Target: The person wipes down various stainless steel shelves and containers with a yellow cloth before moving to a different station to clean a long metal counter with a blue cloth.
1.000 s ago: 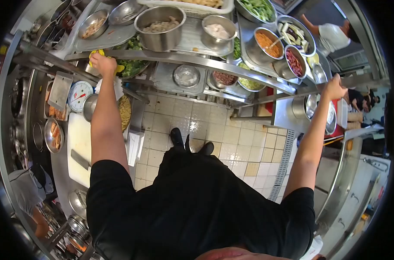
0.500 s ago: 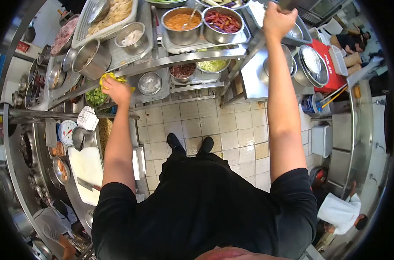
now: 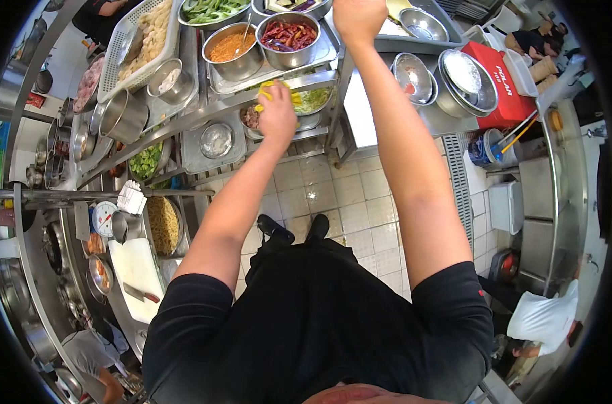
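Note:
My left hand is closed on a yellow cloth and presses it to the steel rail at the shelf's front edge. Behind the rail stand a pot of orange sauce and a pot of dried red chilies. Below it, partly covered by my hand, are bowls of chopped meat and shredded green vegetable. My right hand reaches to the top edge of the view with its fingers curled closed. What it grips is cut off by the frame.
Steel bowls and stacked pots stand on the right counter beside a red box. At left, a knife lies on a white cutting board. Other people work at both sides. The tiled floor lies below.
My left hand has slid the yellow cloth rightward along the rail. My right hand has moved left and forward in view; the dark object seen in it earlier is out of frame. The view has shifted slightly.

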Action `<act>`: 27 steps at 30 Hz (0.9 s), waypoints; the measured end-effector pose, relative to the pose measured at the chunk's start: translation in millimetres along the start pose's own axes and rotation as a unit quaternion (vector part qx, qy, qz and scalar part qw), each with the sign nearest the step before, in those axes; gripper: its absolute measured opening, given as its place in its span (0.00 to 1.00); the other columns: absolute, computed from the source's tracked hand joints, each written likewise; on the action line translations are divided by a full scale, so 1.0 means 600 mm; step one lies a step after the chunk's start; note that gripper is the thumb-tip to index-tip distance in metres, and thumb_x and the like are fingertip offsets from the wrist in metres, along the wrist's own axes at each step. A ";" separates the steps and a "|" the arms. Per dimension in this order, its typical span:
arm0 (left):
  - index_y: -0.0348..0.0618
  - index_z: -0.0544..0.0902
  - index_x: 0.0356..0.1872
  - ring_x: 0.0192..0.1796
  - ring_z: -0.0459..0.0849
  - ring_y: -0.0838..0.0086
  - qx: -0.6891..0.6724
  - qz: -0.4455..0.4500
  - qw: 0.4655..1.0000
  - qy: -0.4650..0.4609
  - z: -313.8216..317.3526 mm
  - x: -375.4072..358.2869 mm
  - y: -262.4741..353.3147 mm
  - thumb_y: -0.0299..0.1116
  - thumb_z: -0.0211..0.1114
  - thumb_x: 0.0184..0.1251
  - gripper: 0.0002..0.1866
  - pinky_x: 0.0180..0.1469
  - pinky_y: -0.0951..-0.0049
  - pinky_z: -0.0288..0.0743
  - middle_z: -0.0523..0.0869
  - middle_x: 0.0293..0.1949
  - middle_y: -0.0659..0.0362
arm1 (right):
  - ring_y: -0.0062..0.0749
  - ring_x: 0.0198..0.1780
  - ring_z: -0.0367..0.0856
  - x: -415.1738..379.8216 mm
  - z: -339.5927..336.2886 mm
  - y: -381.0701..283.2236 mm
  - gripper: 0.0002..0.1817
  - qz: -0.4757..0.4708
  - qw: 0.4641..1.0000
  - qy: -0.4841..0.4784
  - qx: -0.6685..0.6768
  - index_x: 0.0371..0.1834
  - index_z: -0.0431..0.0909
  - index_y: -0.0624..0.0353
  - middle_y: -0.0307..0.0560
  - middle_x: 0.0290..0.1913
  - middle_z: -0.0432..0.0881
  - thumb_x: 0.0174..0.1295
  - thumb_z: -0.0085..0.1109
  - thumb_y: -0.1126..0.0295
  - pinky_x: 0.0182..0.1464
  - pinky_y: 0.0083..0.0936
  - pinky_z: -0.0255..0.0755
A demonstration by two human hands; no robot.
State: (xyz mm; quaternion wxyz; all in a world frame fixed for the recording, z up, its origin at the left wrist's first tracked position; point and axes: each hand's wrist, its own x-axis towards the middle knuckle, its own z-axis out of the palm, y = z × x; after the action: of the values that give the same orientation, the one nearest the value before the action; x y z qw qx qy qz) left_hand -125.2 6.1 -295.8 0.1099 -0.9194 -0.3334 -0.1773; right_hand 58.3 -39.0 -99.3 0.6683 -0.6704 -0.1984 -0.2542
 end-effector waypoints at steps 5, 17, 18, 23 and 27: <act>0.34 0.68 0.68 0.55 0.75 0.47 -0.077 0.082 0.994 -0.008 -0.015 0.022 0.071 0.28 0.61 0.61 0.31 0.44 0.63 0.86 0.73 0.56 0.45 | 0.55 0.31 0.86 0.004 0.001 0.012 0.16 0.011 1.000 -0.011 0.010 0.30 0.75 0.65 0.58 0.26 0.85 0.50 0.65 0.61 0.38 0.43 0.79; 0.35 0.63 0.65 0.57 0.80 0.69 -0.720 0.130 0.626 0.271 -0.377 0.268 0.108 0.33 0.60 0.77 0.23 0.60 0.68 0.75 0.78 0.58 0.51 | 0.40 0.69 0.69 -0.169 -0.250 0.238 0.36 0.234 0.913 -0.290 0.166 0.68 0.68 0.65 0.57 0.69 0.70 0.68 0.64 0.49 0.71 0.35 0.61; 0.34 0.62 0.65 0.56 0.81 0.69 -0.659 0.122 0.677 0.305 -0.410 0.327 0.118 0.38 0.66 0.74 0.29 0.58 0.69 0.75 0.79 0.57 0.50 | 0.38 0.67 0.72 -0.199 -0.271 0.258 0.35 0.245 0.904 -0.332 0.108 0.68 0.69 0.64 0.56 0.68 0.72 0.67 0.65 0.51 0.68 0.33 0.65; 0.34 0.85 0.45 0.42 0.89 0.72 -0.623 0.044 0.759 0.182 -0.452 0.381 0.149 0.39 0.77 0.58 0.21 0.47 0.70 0.81 0.91 0.40 0.54 | 0.30 0.52 0.82 -0.293 -0.358 0.232 0.29 0.367 0.811 -0.456 0.030 0.65 0.73 0.62 0.46 0.58 0.82 0.66 0.68 0.57 0.56 0.27 0.75; 0.39 0.90 0.38 0.39 0.91 0.70 -0.706 0.050 0.699 0.103 -0.316 0.352 0.147 0.40 0.79 0.49 0.19 0.45 0.67 0.82 0.93 0.37 0.56 | 0.27 0.49 0.82 -0.339 -0.400 0.267 0.24 0.364 0.816 -0.446 0.056 0.63 0.75 0.62 0.45 0.58 0.82 0.67 0.66 0.63 0.53 0.25 0.75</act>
State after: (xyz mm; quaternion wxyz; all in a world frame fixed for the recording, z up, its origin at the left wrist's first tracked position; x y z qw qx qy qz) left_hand 35.2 0.0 -45.7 -0.5290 -0.7189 -0.0506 -0.4481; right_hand -24.0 -267.6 -355.7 0.5869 -0.6949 -0.2300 0.3460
